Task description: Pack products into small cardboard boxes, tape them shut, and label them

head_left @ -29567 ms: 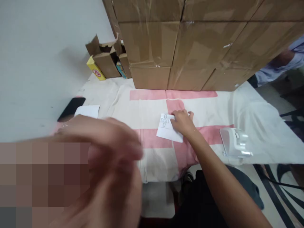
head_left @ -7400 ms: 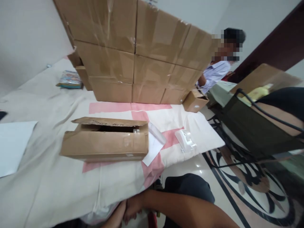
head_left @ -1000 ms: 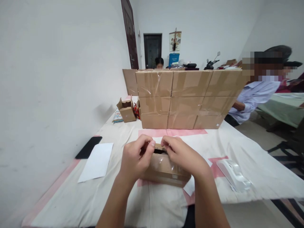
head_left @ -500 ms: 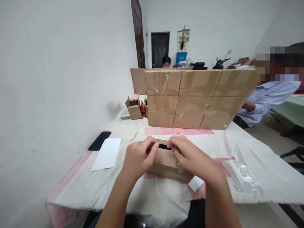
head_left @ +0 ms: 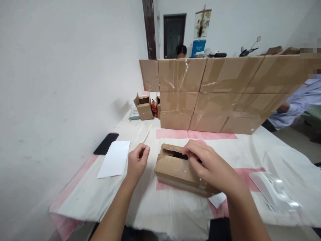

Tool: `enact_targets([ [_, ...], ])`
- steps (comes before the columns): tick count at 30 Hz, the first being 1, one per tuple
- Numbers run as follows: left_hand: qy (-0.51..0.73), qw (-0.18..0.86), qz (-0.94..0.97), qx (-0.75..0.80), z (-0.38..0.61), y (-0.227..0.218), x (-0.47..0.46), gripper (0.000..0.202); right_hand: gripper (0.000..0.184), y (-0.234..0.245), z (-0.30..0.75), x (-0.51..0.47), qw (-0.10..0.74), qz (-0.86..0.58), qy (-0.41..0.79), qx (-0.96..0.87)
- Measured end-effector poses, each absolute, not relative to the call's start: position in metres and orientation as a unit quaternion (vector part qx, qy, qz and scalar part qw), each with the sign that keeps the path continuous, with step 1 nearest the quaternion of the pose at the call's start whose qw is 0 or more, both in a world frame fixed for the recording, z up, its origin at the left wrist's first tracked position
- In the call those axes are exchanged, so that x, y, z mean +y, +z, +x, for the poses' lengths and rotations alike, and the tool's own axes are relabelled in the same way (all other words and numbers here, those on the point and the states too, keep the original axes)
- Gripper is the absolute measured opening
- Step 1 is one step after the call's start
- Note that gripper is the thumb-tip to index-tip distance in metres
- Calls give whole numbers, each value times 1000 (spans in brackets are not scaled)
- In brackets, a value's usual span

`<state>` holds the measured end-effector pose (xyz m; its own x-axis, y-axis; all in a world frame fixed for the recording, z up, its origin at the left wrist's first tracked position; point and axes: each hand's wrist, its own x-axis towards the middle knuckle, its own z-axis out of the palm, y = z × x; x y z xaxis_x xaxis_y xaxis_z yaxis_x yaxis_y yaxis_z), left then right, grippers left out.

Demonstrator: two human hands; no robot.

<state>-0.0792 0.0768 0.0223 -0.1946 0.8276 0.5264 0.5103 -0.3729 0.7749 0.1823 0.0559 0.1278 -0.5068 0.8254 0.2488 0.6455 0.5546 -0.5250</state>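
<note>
The right hand [head_left: 210, 164] is bent over the opening of a small cardboard box [head_left: 178, 169], its fingertips at the edge of the raised flap [head_left: 173, 147]; whether it pinches the cardboard cannot be told. The left hand [head_left: 137, 159] is curled into a loose fist, thumb against the fingers, just beside the box's left end and apart from it. The box lies on the cloth-covered worktop [head_left: 147, 201], a dark gap showing along its top. A small piece of white paper [head_left: 217, 200] pokes out by its near right corner, and farther right lies a glossy white plastic object [head_left: 273, 190]. Left of the left hand, a white sheet [head_left: 114, 160] lies next to a black phone [head_left: 106, 144]. Beyond the box stands a wall of taped cartons [head_left: 220, 97], with an open carton [head_left: 145, 112] and a red packet [head_left: 154, 108] at its left. Far right, a person's pale sleeve [head_left: 298, 103] shows.
</note>
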Motion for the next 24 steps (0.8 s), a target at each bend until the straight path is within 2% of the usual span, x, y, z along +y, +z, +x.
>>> enact_targets([
  [6, 574, 157, 605, 528, -78, 21, 74, 28, 22, 132, 176, 50, 258, -407, 177, -858],
  [17, 669, 247, 523, 466, -33, 5, 71, 29, 22, 153, 174, 23, 400, -382, 162, -817],
  [24, 716, 328, 438, 434, -41, -7, 88, 32, 20, 150, 182, 27, 365, -406, 160, -823],
])
